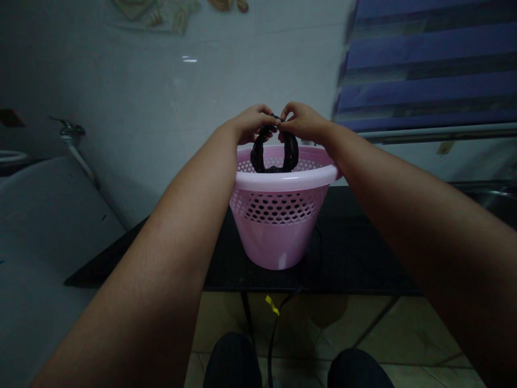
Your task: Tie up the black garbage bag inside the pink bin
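A pink plastic basket [278, 242] with rows of holes below its rim stands upright on a dark countertop. Out of it rise two twisted strands of what looks like a black plastic bag [290, 153], forming a loop above the rim. At the loop's top, my left hand [251, 123] pinches one strand between closed fingers. My right hand [304, 120] pinches the other strand, its fingertips almost touching the left ones where the strands meet. The basket's wall hides the lower part of the bag.
The black countertop [359, 253] runs along a tiled wall [161, 102]. A tap [71, 128] and a pale appliance [48, 215] are on the left. Blue blinds [428, 59] hang at right, above a metal sink edge [498, 195]. A cable with a yellow tag [272, 305] hangs in front.
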Tool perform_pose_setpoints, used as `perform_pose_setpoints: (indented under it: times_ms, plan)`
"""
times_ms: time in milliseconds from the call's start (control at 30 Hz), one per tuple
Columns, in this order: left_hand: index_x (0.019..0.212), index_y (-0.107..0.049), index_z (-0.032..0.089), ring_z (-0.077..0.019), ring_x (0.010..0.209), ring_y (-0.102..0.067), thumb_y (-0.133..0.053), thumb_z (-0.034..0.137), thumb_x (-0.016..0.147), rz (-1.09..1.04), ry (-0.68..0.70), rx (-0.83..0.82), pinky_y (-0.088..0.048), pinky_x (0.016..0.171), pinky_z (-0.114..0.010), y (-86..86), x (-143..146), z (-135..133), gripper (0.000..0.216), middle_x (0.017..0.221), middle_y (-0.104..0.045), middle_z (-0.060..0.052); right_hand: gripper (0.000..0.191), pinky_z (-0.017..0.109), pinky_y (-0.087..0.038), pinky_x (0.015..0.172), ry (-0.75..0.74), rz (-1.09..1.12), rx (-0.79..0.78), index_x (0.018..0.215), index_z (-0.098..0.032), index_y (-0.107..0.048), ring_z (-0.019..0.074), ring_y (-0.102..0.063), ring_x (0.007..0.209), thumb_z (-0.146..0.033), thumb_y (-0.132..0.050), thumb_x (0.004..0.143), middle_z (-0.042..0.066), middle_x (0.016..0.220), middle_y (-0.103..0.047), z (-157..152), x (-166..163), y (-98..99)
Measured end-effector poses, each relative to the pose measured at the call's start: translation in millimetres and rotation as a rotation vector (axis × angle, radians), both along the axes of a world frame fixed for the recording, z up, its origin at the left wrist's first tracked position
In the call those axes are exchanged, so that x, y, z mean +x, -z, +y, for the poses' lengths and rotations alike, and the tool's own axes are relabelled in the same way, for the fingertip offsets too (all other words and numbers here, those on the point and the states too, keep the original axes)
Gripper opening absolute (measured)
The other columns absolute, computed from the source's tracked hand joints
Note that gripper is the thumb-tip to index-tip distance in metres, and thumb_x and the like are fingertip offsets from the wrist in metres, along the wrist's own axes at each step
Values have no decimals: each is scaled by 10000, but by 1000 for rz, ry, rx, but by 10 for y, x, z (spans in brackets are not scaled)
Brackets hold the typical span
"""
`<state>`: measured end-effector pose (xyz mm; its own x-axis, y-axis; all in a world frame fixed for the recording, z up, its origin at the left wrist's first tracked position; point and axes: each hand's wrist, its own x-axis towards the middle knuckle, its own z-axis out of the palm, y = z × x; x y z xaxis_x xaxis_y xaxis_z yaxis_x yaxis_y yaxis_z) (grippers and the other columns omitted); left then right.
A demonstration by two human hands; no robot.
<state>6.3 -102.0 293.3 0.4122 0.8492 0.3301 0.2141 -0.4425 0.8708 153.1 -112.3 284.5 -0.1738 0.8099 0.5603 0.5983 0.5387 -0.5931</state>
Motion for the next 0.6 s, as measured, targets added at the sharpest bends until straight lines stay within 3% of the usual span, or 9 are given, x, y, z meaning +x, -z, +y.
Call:
perform_pose_setpoints:
  times_ms: [200, 333, 600]
  plan:
    - [942, -500, 213, -138, 713, -567, -575, 102, 630, 11, 15, -1, -396, 662, -254, -9, -3, 29, 340, 707, -547, -5, 215, 249, -457, 522, 0, 4, 20, 747, -220, -422, 129, -555, 522, -229, -636, 763, -18, 547, -547, 31, 21, 9]
    - [923, -485, 196, -148, 746, -573, -555, 86, 628, 1, 35, 19, -411, 712, -285, -11, -3, 9, 322, 746, -560, -22, 224, 250, -463, 535, -33, 50, 27, 722, -219, -420, 133, -567, 551, -174, -639, 744, -16, 569, -550, 91, 39, 10]
    - [902, -514, 209, -174, 976, -533, -552, 106, 642, 83, -74, 109, -388, 820, -320, -17, -16, 1, 282, 867, -584, -7, 152, 250, -467, 572, -61, 122, 100, 636, -195, -496, 153, -588, 617, -110, -596, 714, 2, 576, -548, 155, 25, -27]
